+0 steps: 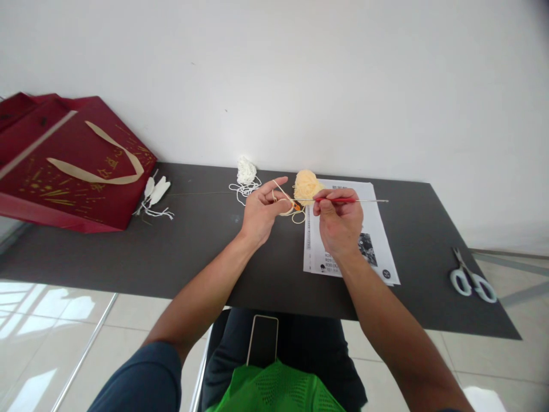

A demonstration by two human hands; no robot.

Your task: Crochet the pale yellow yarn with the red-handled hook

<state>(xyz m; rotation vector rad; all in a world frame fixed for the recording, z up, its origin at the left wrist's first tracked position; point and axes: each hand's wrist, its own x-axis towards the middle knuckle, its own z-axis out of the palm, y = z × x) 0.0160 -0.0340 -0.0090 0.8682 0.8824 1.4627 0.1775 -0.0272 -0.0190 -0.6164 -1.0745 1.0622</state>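
Plain white wall (274,80) behind, dark grey desk (206,257) pushed up against it, pale tiles (137,309) below. Bit of a spread: red gift bag (72,171) at the left end, white yarn bundle (246,170) by the wall, scissors (472,277) off at the right end.

So the thing to look at is the red-handled crochet hook (338,199). It lies nearly level, long axis running side to side, one end out past the right hand (341,226) and the other pointing straight at the left hand (259,214). That inner end reaches the pale-yellow strand (299,221) right by the left thumb; whether it's actually through a loop, I honestly can't tell, it's too small.

Right fingers are closed in a pinch on the red grip, over the printed sheets (380,229). Left fingers are split: index stuck out with the strand running over it, thumb pressed in, pinching the yarn. Some small orange bit (297,207) sits at the thumb tip, no clue what exactly. Loose loops dangle just beside it, between the hands. The yellow yarn ball (305,184) sits just beyond that gap, a touch closer to the right fingertips than the left.
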